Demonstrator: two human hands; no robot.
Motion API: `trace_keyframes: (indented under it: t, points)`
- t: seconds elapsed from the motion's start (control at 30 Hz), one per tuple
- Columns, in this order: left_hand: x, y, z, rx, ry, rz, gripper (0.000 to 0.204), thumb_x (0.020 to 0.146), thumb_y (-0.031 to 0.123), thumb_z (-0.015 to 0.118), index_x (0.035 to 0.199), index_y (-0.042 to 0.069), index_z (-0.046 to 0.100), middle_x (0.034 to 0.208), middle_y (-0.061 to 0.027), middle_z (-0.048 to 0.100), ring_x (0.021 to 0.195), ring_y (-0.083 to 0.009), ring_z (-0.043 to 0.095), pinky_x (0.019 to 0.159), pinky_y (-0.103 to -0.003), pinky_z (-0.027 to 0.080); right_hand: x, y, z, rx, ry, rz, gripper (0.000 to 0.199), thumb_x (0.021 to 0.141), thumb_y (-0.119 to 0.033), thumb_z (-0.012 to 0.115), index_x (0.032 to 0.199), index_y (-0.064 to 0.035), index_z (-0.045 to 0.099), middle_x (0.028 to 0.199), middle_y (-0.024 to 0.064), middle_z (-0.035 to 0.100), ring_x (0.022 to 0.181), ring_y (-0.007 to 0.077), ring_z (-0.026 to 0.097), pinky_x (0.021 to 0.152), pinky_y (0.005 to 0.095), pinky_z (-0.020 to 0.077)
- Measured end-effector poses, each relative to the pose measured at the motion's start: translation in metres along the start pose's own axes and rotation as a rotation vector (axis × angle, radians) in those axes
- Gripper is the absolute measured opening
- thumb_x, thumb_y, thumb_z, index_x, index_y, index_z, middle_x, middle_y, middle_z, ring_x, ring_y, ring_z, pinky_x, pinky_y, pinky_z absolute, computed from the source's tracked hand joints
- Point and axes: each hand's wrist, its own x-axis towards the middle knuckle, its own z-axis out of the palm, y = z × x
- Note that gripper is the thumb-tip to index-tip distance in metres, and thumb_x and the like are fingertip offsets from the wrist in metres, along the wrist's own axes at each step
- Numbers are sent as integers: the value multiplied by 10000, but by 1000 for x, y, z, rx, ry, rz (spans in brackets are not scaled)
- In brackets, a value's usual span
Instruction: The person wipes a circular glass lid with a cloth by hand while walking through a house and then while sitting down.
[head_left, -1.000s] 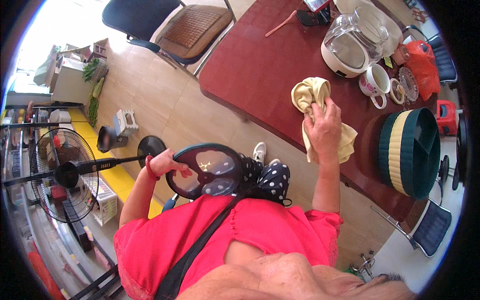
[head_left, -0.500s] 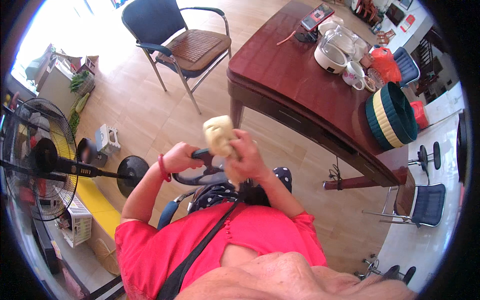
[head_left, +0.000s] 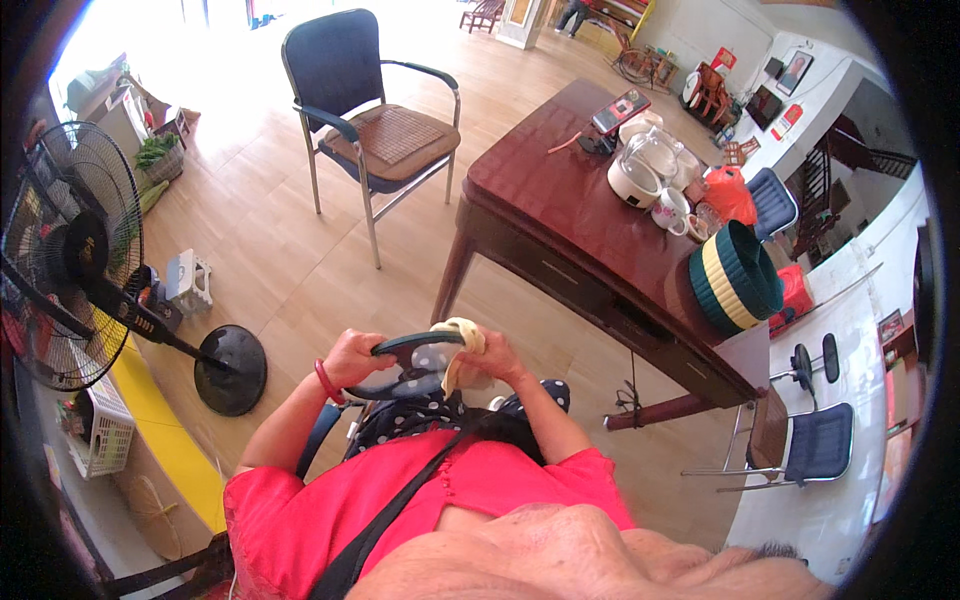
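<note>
Above my lap I hold a dark green hoop [head_left: 400, 388], tilted so that polka-dot cloth shows through its middle. My left hand [head_left: 355, 364] is closed around the hoop's left side. At its right side, my right hand [head_left: 499, 357] is closed on a cream fabric strip [head_left: 458, 331], which is looped over the hoop there. One part of the strip hangs down below my right fingers. How much of the hoop my right fingers also grip is hidden.
A dark red table [head_left: 540, 170] bears a green-and-cream ribbed round container [head_left: 722, 282], a phone [head_left: 621, 112], a floral mug [head_left: 671, 210] and several bowls. An armchair [head_left: 385, 140] stands ahead. At left are a standing fan [head_left: 85, 250] and a white basket [head_left: 105, 430].
The bunched cream strip, raised above the hoop before, now lies looped over its right side. My right hand has come down and away from my left. The view has tilted up.
</note>
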Motion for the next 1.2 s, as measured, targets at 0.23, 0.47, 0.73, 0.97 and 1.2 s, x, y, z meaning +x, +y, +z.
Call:
trace_keyframes:
  t: [0.23,0.47,0.73,0.97,1.2]
  points:
    - [-22,-18,30,-177,-17,211,271,752,163,750,971,27,666,779,-100,668,740,-107,606,671,-297,499,23,-105,23,-744,-245,-506,361,661,-278,730,949,-83,633,768,102,603,747,316,618,665,406,496]
    - [-21,-9,23,-88,14,-131,184,827,168,683,942,25,686,815,-52,691,752,-55,588,659,-265,491,36,-87,31,-679,-108,-501,419,660,-314,745,1013,-111,646,831,119,622,817,312,625,696,387,505]
    - [-26,-45,13,-580,27,-93,182,883,128,617,976,-25,653,966,-91,692,891,-137,644,824,-286,509,23,34,5,91,-6,183,328,735,-147,785,1013,-48,641,963,10,641,874,88,577,784,282,502]
    - [-21,-8,23,-103,136,67,277,797,266,712,983,67,666,743,-160,643,640,-182,644,605,-309,500,50,-89,8,-570,-233,-497,405,658,-277,791,1006,-121,653,824,87,643,750,238,641,658,377,509]
    - [-32,-36,19,3,149,-57,222,826,284,671,935,91,687,675,-120,634,579,-165,605,576,-298,488,46,-54,28,-300,-79,-280,312,695,-189,770,966,-87,652,820,65,650,742,180,626,672,329,505]
